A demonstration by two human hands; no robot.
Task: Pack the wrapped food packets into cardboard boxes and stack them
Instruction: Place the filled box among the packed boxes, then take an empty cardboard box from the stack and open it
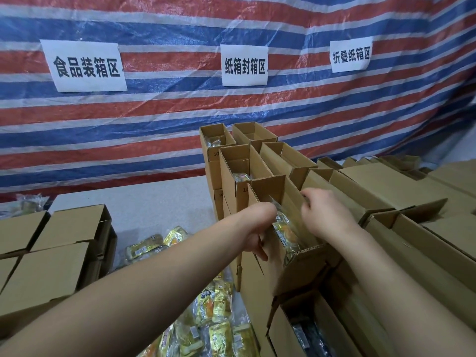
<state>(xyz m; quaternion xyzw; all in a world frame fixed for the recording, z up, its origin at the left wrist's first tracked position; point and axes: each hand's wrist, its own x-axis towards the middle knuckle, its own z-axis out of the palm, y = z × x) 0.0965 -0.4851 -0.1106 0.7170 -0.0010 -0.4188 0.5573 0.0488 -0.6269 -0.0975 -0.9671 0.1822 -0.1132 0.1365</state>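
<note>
Both grips are working a clear-wrapped packet point(286, 233) down into the open box point(304, 256): left hand point(253, 233) pinching it, right hand point(327, 215) curled on the rim. Wall signs point(87, 67) reading 食品装箱区, 纸箱封箱区, 折叠纸箱区; grey worktop point(154, 202) lying bare far-left.

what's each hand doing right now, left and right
Left hand: fingers curled on the near wall of the open cardboard box.
Right hand: pinches the wrapped food packet standing in that box.

Even, soft indoor light — faint shadows, wide-angle bending at edges, motion blur low right.
</note>
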